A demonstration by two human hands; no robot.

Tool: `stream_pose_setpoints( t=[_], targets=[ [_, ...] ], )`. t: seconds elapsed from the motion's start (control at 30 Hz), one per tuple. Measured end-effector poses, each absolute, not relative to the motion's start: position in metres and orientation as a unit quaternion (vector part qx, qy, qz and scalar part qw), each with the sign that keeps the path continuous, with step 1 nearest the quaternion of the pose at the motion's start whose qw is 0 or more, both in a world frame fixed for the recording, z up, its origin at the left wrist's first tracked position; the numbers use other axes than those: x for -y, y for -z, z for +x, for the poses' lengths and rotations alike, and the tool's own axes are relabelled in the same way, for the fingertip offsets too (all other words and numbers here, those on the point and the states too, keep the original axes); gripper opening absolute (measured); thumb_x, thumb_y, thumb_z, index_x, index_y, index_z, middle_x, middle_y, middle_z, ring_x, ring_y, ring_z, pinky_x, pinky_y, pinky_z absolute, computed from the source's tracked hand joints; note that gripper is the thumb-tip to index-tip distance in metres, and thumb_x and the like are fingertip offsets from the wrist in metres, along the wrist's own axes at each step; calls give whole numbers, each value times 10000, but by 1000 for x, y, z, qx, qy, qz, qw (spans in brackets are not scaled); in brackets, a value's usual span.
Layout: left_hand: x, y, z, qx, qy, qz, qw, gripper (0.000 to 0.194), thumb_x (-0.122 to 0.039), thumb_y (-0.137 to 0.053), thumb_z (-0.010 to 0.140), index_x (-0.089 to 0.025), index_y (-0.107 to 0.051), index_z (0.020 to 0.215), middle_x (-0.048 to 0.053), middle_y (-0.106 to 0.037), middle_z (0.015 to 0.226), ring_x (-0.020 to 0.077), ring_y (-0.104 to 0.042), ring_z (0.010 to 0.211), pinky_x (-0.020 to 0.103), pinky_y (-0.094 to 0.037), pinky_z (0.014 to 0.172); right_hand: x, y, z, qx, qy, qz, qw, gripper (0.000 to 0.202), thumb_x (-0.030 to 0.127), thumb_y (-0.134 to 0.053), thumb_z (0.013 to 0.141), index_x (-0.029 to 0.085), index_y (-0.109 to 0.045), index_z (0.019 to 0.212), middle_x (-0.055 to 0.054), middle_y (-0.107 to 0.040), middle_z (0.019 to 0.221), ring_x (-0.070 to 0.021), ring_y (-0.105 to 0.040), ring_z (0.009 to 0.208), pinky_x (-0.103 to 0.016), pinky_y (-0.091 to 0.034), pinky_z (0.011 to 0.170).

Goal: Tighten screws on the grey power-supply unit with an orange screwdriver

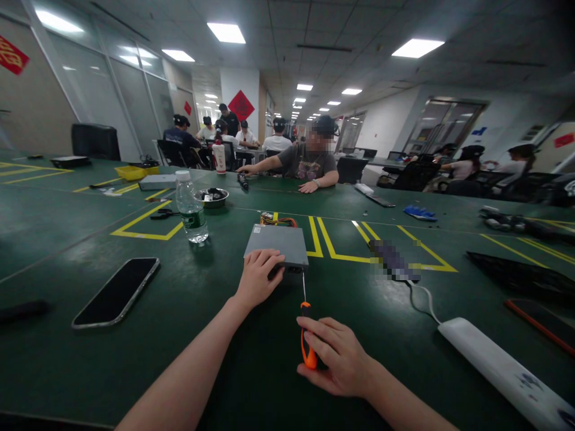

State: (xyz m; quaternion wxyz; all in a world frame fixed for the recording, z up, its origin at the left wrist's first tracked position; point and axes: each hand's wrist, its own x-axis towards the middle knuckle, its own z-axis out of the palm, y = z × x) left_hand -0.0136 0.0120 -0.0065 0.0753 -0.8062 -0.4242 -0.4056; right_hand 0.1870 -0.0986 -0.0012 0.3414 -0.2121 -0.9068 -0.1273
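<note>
A grey computer power supply (282,239) lies on the green table in front of me, a bundle of coloured wires (283,221) at its far side. My left hand (260,274) grips its near left corner, fingers over the top and thumb by the near face. In my right hand (335,353) is an orange and black screwdriver (309,350), held by the handle between thumb and fingers. Its thin shaft points away from me, with the tip at the near right corner of the power supply. Whether the tip sits in a screw is too small to tell.
A water bottle (191,209), a metal bowl (214,197) of dark pieces and a phone (117,293) stand or lie to the left. On the right are a blurred-out phone (393,261) on a cable and a white power strip (498,365). A person (309,158) sits opposite.
</note>
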Motion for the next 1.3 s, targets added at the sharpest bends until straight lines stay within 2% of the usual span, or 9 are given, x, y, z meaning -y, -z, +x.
stream_pose_setpoints(
  t=[0.1,0.2,0.37,0.5,0.67,0.8,0.9,1.1,1.3],
  targets=[
    [-12,6,-14,426,403,-807,75,223,-264,-537,814,-262,-574,1033,18,-611,1096,207,-497,1036,379,-363,862,99,4,189,901,98,-232,355,330,382,-483,884,119,-460,1082,-184,-620,1047,-205,-620,915,-321,-516,725],
    [-11,6,-14,428,401,-807,75,218,-255,-535,816,-262,-574,1030,22,-606,1100,207,-494,1043,382,-364,869,102,1,191,909,97,-248,322,336,380,-497,877,118,-485,1087,-183,-613,1069,-213,-618,931,-331,-516,741],
    [-7,2,-11,440,395,-802,85,204,-247,-527,824,-258,-569,1023,33,-593,1105,208,-501,1045,383,-371,879,112,-12,191,924,167,-243,243,271,309,-519,878,114,-569,1059,-182,-624,1077,-189,-647,795,-336,-525,732],
    [-5,-1,-13,438,371,-813,96,219,-238,-497,845,-255,-554,1056,37,-569,1159,209,-486,1089,382,-370,897,123,-17,183,898,180,-318,245,258,240,-453,901,93,-587,1064,-195,-612,1089,-206,-637,899,-300,-539,739],
    [-6,1,-17,418,351,-831,106,278,-220,-460,860,-243,-518,1130,52,-518,1258,216,-425,1193,395,-338,965,135,-3,167,828,257,-418,274,316,87,-309,906,69,-611,998,-193,-638,1002,-209,-668,799,-278,-565,647],
    [-9,4,-19,411,355,-832,112,293,-212,-461,856,-243,-516,1142,48,-532,1252,219,-437,1190,400,-342,966,139,3,155,768,260,-497,309,293,151,-330,931,66,-553,1100,-191,-608,1062,-195,-674,780,-226,-567,593],
    [-10,5,-20,405,361,-831,121,315,-195,-488,835,-249,-521,1144,49,-544,1242,223,-456,1177,398,-361,954,139,6,149,726,207,-554,351,308,216,-286,956,104,-519,1122,-168,-593,1038,-171,-673,734,-196,-560,543],
    [-10,4,-20,403,363,-832,117,320,-194,-486,832,-250,-522,1145,58,-550,1236,233,-464,1173,414,-367,948,138,27,147,708,149,-579,376,313,279,-323,949,121,-492,1160,-171,-521,1020,-207,-654,784,-261,-577,601],
    [-11,5,-19,403,362,-831,123,329,-201,-499,823,-251,-523,1148,61,-556,1226,237,-479,1153,420,-375,938,139,30,151,714,149,-566,384,328,266,-352,945,152,-475,1227,-150,-564,1033,-216,-652,853,-242,-576,643]
  ],
)
